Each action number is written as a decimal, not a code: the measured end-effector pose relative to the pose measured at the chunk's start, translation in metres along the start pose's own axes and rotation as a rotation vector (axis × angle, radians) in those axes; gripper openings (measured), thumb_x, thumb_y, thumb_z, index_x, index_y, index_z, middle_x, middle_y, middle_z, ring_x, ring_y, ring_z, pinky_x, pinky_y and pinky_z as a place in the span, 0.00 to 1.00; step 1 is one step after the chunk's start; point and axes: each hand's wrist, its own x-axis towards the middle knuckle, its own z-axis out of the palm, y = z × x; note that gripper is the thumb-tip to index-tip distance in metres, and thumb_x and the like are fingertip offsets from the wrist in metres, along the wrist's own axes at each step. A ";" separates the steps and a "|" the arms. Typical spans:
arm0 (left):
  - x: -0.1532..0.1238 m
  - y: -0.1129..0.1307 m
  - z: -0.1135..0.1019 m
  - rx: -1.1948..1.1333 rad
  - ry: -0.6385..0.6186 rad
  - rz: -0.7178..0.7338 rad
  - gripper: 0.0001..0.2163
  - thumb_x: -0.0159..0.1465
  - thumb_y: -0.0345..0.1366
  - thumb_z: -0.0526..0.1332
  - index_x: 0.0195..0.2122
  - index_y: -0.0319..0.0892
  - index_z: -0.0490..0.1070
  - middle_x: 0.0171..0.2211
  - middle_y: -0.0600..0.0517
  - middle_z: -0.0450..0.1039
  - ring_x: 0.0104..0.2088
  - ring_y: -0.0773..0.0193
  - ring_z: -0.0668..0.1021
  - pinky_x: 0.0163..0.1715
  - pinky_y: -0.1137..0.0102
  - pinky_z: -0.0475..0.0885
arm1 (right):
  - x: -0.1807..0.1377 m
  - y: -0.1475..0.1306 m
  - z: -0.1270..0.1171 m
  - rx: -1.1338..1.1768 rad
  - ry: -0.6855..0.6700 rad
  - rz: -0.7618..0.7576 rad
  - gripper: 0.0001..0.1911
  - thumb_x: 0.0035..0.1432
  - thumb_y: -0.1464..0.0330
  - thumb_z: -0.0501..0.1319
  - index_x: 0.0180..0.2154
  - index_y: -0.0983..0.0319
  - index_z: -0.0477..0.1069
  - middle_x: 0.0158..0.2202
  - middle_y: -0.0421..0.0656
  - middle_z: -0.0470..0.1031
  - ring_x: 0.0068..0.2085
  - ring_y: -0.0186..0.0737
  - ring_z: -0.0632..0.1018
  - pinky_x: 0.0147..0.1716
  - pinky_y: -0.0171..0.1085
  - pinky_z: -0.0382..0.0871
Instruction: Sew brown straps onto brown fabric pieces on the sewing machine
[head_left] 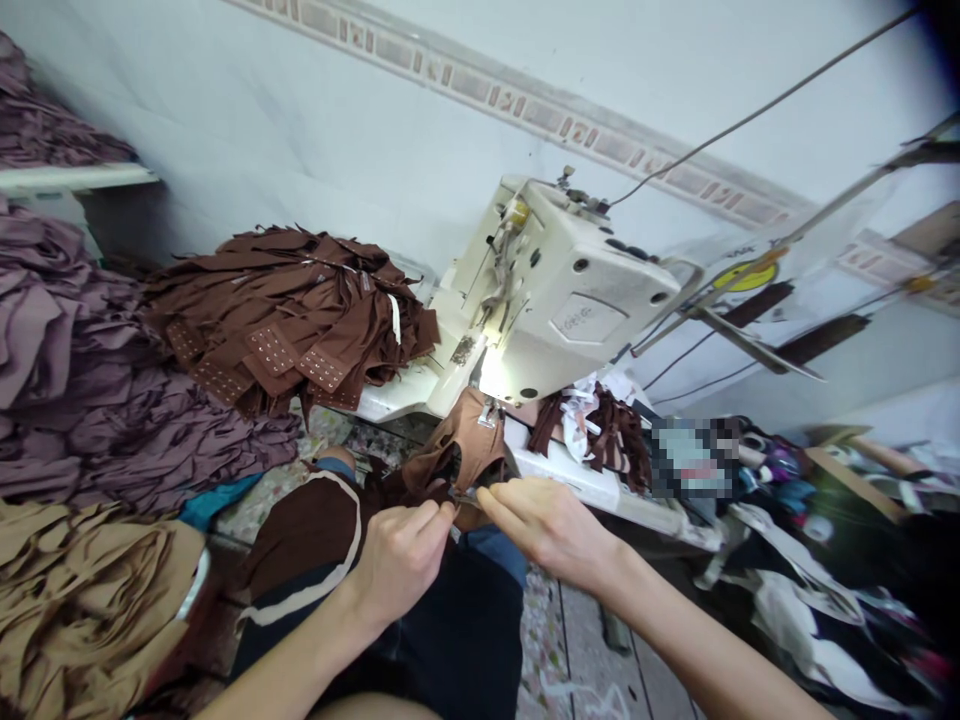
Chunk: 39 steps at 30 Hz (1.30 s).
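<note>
A brown bra (pixel 480 440) hangs from under the presser foot of a sewing machine (pixel 570 290), whose lamp glows beside the needle area. My left hand (pixel 409 555) is closed in a pinch on the bra's lower edge, above my lap. Close by on the right, my right hand (pixel 544 525) pinches the same edge, fingertips almost meeting those of the left. The exact bit of cloth between the fingers is partly hidden. Dark brown cloth with a pale band (pixel 311 540) lies over my lap at the left.
Brown pieces with rows of eyelets (pixel 300 310) are heaped left of the machine. Mauve cloth (pixel 150 420) and tan cloth (pixel 82 600) pile up farther left. Scraps (pixel 600 425) lie right of the needle. Thread cones (pixel 825 340) sit on a stand at the right.
</note>
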 end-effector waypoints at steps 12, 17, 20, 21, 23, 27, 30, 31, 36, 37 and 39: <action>0.002 -0.001 -0.003 -0.008 0.014 0.019 0.09 0.75 0.24 0.55 0.44 0.38 0.76 0.26 0.55 0.72 0.21 0.65 0.74 0.22 0.65 0.65 | 0.003 0.003 0.002 -0.015 0.027 -0.023 0.14 0.78 0.77 0.48 0.46 0.68 0.73 0.30 0.41 0.71 0.29 0.39 0.70 0.30 0.40 0.58; 0.004 -0.001 -0.004 -0.015 0.010 0.016 0.09 0.76 0.25 0.55 0.43 0.38 0.76 0.25 0.56 0.72 0.21 0.65 0.73 0.22 0.65 0.65 | 0.006 0.003 0.001 -0.035 0.057 -0.053 0.13 0.78 0.78 0.49 0.47 0.68 0.73 0.30 0.41 0.70 0.29 0.40 0.68 0.29 0.40 0.56; 0.004 -0.001 -0.004 -0.016 0.013 0.013 0.10 0.76 0.25 0.55 0.42 0.39 0.75 0.25 0.56 0.71 0.21 0.65 0.73 0.22 0.65 0.64 | 0.006 0.003 0.002 -0.041 0.059 -0.056 0.15 0.78 0.77 0.48 0.47 0.69 0.73 0.30 0.41 0.70 0.29 0.40 0.68 0.29 0.41 0.57; 0.003 -0.001 -0.004 -0.017 0.015 0.012 0.10 0.76 0.25 0.55 0.42 0.39 0.75 0.25 0.56 0.71 0.21 0.65 0.73 0.22 0.65 0.64 | 0.006 0.003 0.003 -0.039 0.056 -0.053 0.15 0.79 0.77 0.47 0.47 0.69 0.73 0.30 0.41 0.70 0.29 0.40 0.68 0.29 0.41 0.57; 0.002 -0.001 -0.003 -0.020 0.014 0.013 0.10 0.76 0.25 0.55 0.43 0.39 0.75 0.25 0.56 0.71 0.21 0.66 0.73 0.23 0.66 0.64 | 0.006 0.003 0.005 -0.028 0.055 -0.047 0.16 0.79 0.77 0.46 0.47 0.69 0.73 0.30 0.41 0.70 0.29 0.40 0.68 0.29 0.41 0.57; 0.000 -0.003 -0.001 -0.032 -0.003 0.008 0.09 0.75 0.25 0.56 0.43 0.39 0.75 0.26 0.56 0.71 0.21 0.66 0.74 0.23 0.66 0.64 | 0.003 0.005 0.007 0.020 0.019 -0.010 0.17 0.80 0.76 0.47 0.43 0.66 0.73 0.29 0.40 0.70 0.29 0.40 0.69 0.30 0.41 0.58; 0.000 -0.003 0.000 -0.041 -0.011 0.007 0.08 0.75 0.24 0.57 0.43 0.39 0.75 0.26 0.56 0.71 0.21 0.66 0.73 0.23 0.65 0.63 | 0.001 0.008 0.007 0.026 0.025 -0.021 0.15 0.79 0.75 0.49 0.43 0.65 0.72 0.29 0.40 0.71 0.29 0.40 0.69 0.30 0.40 0.58; 0.000 -0.002 0.000 -0.041 -0.012 0.005 0.08 0.75 0.24 0.57 0.43 0.39 0.75 0.26 0.56 0.71 0.21 0.66 0.73 0.23 0.65 0.63 | 0.001 0.008 0.007 0.017 0.038 -0.035 0.14 0.79 0.75 0.49 0.44 0.65 0.73 0.29 0.41 0.71 0.29 0.40 0.69 0.30 0.40 0.59; 0.003 0.001 -0.002 -0.030 -0.006 0.024 0.09 0.76 0.25 0.55 0.43 0.39 0.75 0.26 0.56 0.72 0.21 0.66 0.73 0.23 0.65 0.65 | 0.007 0.007 0.007 -0.044 0.055 -0.092 0.16 0.78 0.78 0.48 0.43 0.67 0.73 0.30 0.42 0.71 0.29 0.40 0.68 0.30 0.41 0.58; 0.003 0.001 -0.002 -0.027 -0.005 0.028 0.09 0.76 0.25 0.55 0.42 0.39 0.75 0.26 0.56 0.72 0.22 0.66 0.74 0.24 0.65 0.65 | 0.008 0.007 0.007 -0.045 0.045 -0.097 0.17 0.78 0.78 0.47 0.41 0.66 0.73 0.30 0.42 0.71 0.29 0.40 0.68 0.30 0.41 0.58; 0.003 0.000 -0.003 -0.020 -0.006 0.028 0.09 0.76 0.25 0.55 0.42 0.39 0.75 0.26 0.56 0.72 0.22 0.66 0.74 0.24 0.65 0.64 | 0.008 0.009 0.008 -0.031 0.021 -0.102 0.18 0.78 0.78 0.47 0.40 0.65 0.73 0.31 0.42 0.71 0.29 0.40 0.68 0.30 0.41 0.58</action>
